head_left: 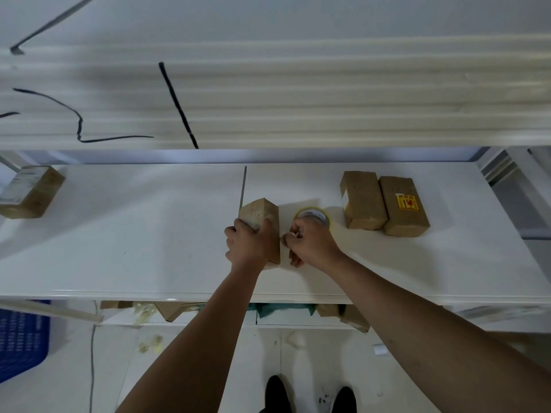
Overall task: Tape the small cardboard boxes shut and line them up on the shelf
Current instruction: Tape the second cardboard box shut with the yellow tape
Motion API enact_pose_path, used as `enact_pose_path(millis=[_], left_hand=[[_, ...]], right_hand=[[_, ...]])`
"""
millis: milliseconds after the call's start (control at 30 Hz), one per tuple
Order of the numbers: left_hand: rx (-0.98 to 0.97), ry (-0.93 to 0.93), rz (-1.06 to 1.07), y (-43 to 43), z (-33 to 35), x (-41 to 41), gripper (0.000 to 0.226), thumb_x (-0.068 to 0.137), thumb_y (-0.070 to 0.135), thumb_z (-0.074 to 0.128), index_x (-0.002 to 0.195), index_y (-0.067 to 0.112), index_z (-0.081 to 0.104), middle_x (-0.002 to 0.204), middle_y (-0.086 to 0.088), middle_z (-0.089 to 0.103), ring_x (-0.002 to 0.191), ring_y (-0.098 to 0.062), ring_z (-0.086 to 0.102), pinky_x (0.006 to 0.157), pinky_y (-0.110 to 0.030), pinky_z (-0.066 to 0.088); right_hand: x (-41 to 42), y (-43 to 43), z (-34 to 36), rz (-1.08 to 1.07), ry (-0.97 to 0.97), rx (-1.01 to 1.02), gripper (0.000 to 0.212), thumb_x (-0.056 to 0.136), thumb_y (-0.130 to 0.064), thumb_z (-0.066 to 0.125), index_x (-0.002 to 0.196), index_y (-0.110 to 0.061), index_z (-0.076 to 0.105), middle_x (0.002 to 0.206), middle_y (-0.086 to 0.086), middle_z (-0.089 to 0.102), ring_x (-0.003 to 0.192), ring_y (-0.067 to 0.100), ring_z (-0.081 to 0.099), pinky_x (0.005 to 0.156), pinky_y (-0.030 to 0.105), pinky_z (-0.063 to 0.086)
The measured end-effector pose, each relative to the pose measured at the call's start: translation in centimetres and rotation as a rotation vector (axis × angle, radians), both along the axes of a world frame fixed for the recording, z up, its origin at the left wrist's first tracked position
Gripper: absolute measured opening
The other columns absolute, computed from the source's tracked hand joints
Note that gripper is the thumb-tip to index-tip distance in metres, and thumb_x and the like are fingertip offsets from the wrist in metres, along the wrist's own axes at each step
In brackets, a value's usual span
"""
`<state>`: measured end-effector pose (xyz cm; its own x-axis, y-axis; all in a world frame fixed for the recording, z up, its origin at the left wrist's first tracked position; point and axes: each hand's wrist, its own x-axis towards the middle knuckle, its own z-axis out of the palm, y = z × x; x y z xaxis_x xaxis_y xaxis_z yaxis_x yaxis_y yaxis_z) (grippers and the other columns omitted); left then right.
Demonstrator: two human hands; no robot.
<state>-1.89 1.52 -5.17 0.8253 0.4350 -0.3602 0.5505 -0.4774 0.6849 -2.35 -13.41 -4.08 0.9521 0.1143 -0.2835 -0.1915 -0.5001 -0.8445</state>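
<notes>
A small cardboard box [262, 211] stands on end in the middle of the white shelf [134, 234]. My left hand [247, 244] grips its near face, with clear tape showing under the fingers. Right beside it, my right hand [310, 242] holds a roll of clear tape [313, 216] with a yellow core, fingers curled over it. Two more boxes [362, 199] [404, 205] lie side by side at the right of the shelf, touching; the right one carries a yellow and red sticker. A further box [29, 192] lies at the far left.
An upper shelf [268, 99] with black marker lines overhangs the back. A lower shelf holds more cardboard pieces [170, 310] and something green [283, 310]. A blue crate [21, 338] stands at the lower left. My shoes [310, 394] are on the white floor.
</notes>
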Motion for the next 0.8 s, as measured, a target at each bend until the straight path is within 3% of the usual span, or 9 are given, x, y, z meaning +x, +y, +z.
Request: enact_pose_path(millis=[167,267,333,433,533,667,733,800], left_hand=[[-0.024,-0.003,0.010,0.0,0.2,0.2,0.064,0.096,0.063,0.052,0.135,0.012,0.046,0.133,-0.012,0.046,0.126,-0.040,0.052,0.111,-0.059,0.040],[-0.062,-0.013,0.027,0.4,0.2,0.0,0.058,0.093,0.064,0.054,0.124,0.016,0.048,0.126,-0.008,0.046,0.120,-0.040,0.055,0.110,-0.061,0.043],[-0.094,-0.035,0.055,1.0,0.3,-0.3,0.062,0.085,0.071,0.053,0.116,0.018,0.050,0.120,-0.005,0.045,0.113,-0.039,0.059,0.107,-0.060,0.047],[-0.112,-0.054,0.070,1.5,0.6,-0.7,0.077,0.071,0.079,0.046,0.118,0.018,0.053,0.120,-0.005,0.047,0.108,-0.038,0.061,0.104,-0.060,0.051],[-0.120,-0.070,0.051,1.4,1.2,-0.8,0.067,0.080,0.074,0.052,0.115,0.017,0.054,0.117,-0.004,0.047,0.104,-0.037,0.063,0.100,-0.058,0.054],[-0.119,-0.053,0.029,1.3,1.4,-0.8,0.073,0.080,0.075,0.052,0.120,0.015,0.055,0.120,-0.006,0.046,0.107,-0.038,0.062,0.101,-0.058,0.054],[-0.111,-0.043,0.031,1.1,1.3,-0.8,0.079,0.073,0.079,0.048,0.120,0.016,0.055,0.121,-0.006,0.046,0.108,-0.038,0.062,0.101,-0.057,0.053],[-0.113,-0.040,0.027,1.1,1.3,-0.8,0.074,0.077,0.077,0.052,0.119,0.016,0.054,0.120,-0.006,0.045,0.108,-0.038,0.062,0.101,-0.057,0.053]], right_hand=[[-0.6,-1.4,-0.2,0.012,0.015,-0.058,0.013,0.090,-0.014,0.066,0.082,-0.005,0.061,0.062,0.013,0.071,0.047,0.023,0.069,0.048,0.033,0.060],[-0.9,-3.1,-0.4,0.014,-0.043,-0.101,0.017,0.088,-0.020,0.066,0.079,-0.006,0.060,0.065,0.013,0.070,0.044,0.010,0.060,0.044,0.031,0.052],[-1.0,-4.9,-0.7,0.047,-0.052,-0.193,0.016,0.091,-0.027,0.063,0.082,-0.014,0.062,0.066,0.005,0.071,0.047,0.005,0.059,0.049,0.033,0.052],[-1.2,-7.6,-1.5,0.058,-0.055,-0.380,0.017,0.094,-0.039,0.058,0.084,-0.026,0.064,0.071,-0.002,0.070,0.068,0.016,0.065,0.062,0.037,0.053],[-1.4,-8.9,-2.2,0.077,-0.067,-0.488,0.022,0.099,-0.044,0.056,0.090,-0.026,0.065,0.084,-0.005,0.065,0.085,0.022,0.064,0.064,0.034,0.044],[-1.7,-8.7,-2.0,0.104,-0.110,-0.712,0.030,0.096,-0.050,0.057,0.118,-0.030,0.060,0.119,-0.002,0.052,0.102,0.026,0.063,0.073,0.035,0.046],[-2.0,-8.2,-1.8,0.029,-0.202,-0.732,0.031,0.096,-0.042,0.058,0.123,-0.027,0.059,0.124,-0.001,0.050,0.096,0.025,0.065,0.071,0.034,0.047],[-1.9,-7.3,-1.5,-0.036,-0.380,-0.621,0.028,0.092,-0.034,0.062,0.118,-0.026,0.059,0.120,-0.003,0.051,0.085,0.023,0.065,0.067,0.033,0.049]])
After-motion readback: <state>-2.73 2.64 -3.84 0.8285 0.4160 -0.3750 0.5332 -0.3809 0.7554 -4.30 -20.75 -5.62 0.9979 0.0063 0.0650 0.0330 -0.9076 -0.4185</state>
